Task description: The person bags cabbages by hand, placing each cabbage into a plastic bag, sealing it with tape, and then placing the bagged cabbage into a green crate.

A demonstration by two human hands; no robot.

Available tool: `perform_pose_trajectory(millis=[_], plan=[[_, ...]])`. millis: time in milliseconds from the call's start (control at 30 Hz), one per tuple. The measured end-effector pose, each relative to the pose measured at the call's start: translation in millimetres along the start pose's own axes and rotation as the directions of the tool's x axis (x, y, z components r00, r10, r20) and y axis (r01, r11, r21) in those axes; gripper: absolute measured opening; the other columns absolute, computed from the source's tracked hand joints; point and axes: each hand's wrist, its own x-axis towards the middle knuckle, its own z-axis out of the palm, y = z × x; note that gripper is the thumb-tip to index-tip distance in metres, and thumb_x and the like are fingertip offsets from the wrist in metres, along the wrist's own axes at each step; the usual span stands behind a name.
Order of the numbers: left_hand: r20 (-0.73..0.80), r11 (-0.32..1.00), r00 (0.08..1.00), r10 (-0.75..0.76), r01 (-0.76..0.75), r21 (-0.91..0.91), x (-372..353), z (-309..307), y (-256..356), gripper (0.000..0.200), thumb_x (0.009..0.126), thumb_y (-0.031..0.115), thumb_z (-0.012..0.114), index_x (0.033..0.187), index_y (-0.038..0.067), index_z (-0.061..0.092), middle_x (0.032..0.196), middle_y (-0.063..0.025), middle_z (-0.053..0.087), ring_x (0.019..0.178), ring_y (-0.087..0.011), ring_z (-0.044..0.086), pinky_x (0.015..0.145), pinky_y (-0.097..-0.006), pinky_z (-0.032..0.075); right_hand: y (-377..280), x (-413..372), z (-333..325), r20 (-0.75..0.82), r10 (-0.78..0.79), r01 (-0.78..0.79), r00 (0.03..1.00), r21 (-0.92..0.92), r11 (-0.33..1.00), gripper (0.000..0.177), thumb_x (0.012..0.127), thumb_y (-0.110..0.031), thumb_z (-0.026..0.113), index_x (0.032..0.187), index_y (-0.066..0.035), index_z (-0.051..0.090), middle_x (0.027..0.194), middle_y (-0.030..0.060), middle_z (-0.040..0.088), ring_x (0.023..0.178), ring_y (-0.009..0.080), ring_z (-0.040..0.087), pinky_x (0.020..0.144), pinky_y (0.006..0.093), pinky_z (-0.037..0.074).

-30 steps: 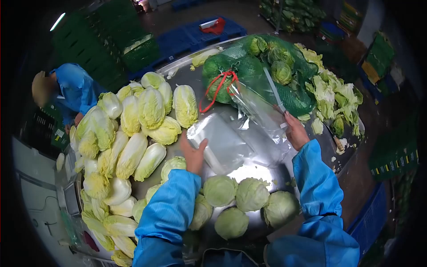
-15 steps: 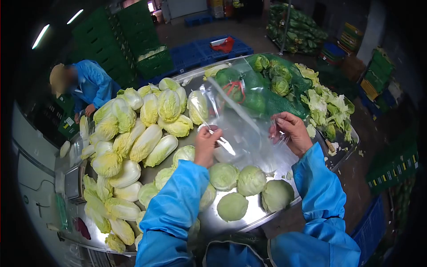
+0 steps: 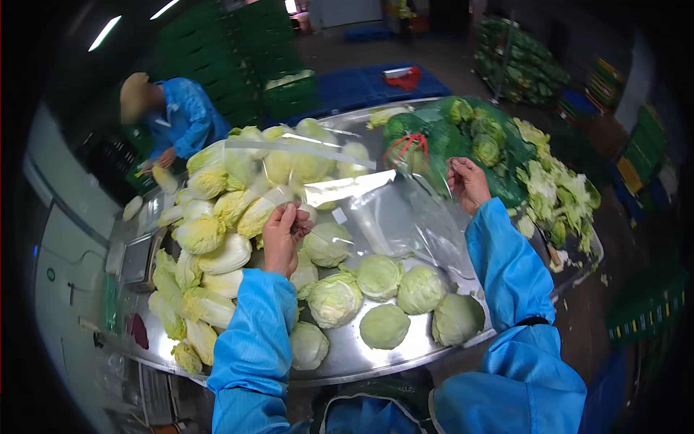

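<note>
A large clear plastic bag (image 3: 426, 220) is spread between my hands over the steel table. My left hand (image 3: 284, 237) pinches its near left side, thumb against the fingers. The far right part of the bag is gripped in my right hand (image 3: 468, 186), beside the green net sack. A pale strip crosses the bag's upper left, over the napa cabbages (image 3: 238, 210), which show through the film. Below the bag lie several round cabbages (image 3: 379, 277), closest to my left hand.
A green net sack (image 3: 434, 141) of cabbages lies at the table's (image 3: 405, 354) far side. Trimmed leaves (image 3: 549, 173) are heaped at right. A person in blue (image 3: 191, 119) works at the far left, a hand near a napa cabbage. Green crates (image 3: 210, 65) stand behind.
My hands have moved apart, left hand leftward and right hand slightly up, stretching the bag wider. Its pale strip has swung left over the napa cabbages. The view has shifted a little.
</note>
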Motion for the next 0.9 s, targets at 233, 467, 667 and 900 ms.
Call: perform_pose_trajectory(millis=[233,467,667,900], plan=[[-0.062,0.998,0.998,0.005,-0.001,0.064,-45.4,-18.6,12.0,0.024,0.091,0.024,0.051,0.100,0.003,0.057,0.079,-0.0050,0.061,0.067,-0.0127,0.059,0.062,-0.0247,0.047,-23.3,5.7,99.9,0.288,-0.381,0.474,0.878,-0.621,0.624,0.042,0.083,-0.027,0.059,0.112,0.002,0.052,0.117,0.0140,0.050,0.095,0.0175,0.052,0.077,0.0299,0.045],[0.226,0.948,0.974,0.017,-0.088,0.306,-70.3,10.1,11.7,0.024,0.090,0.019,0.052,0.097,-0.002,0.058,0.077,-0.0068,0.061,0.069,-0.0126,0.058,0.065,-0.0243,0.047,-20.9,-131.4,162.7,0.693,0.118,0.350,0.712,-0.495,0.795,0.028,0.082,-0.016,0.060,0.104,0.001,0.057,0.099,0.0062,0.059,0.085,0.0115,0.054,0.071,0.0244,0.045],[0.488,0.464,0.632,0.602,-0.774,0.430,-89.3,47.5,52.8,0.076,0.066,0.008,0.070,0.132,0.000,0.032,0.126,-0.0138,0.047,0.122,-0.0240,0.038,0.103,-0.0362,0.027,-88.4,-193.1,162.2,0.421,-0.070,0.267,0.904,-0.429,0.863,0.015,0.082,-0.009,0.059,0.095,-0.001,0.057,0.080,0.0007,0.057,0.071,0.0055,0.052,0.063,0.0201,0.043],[0.690,0.933,0.645,0.328,-0.334,-0.131,-123.9,79.9,32.0,0.036,0.073,-0.001,0.068,0.106,0.001,0.055,0.092,-0.0089,0.063,0.081,-0.0125,0.061,0.067,-0.0242,0.049,-97.4,-267.4,172.8,0.395,-0.037,0.102,0.918,-0.144,0.984,0.034,0.085,-0.014,0.055,0.116,-0.001,0.046,0.102,0.0067,0.058,0.092,0.0111,0.054,0.077,0.0254,0.044]])
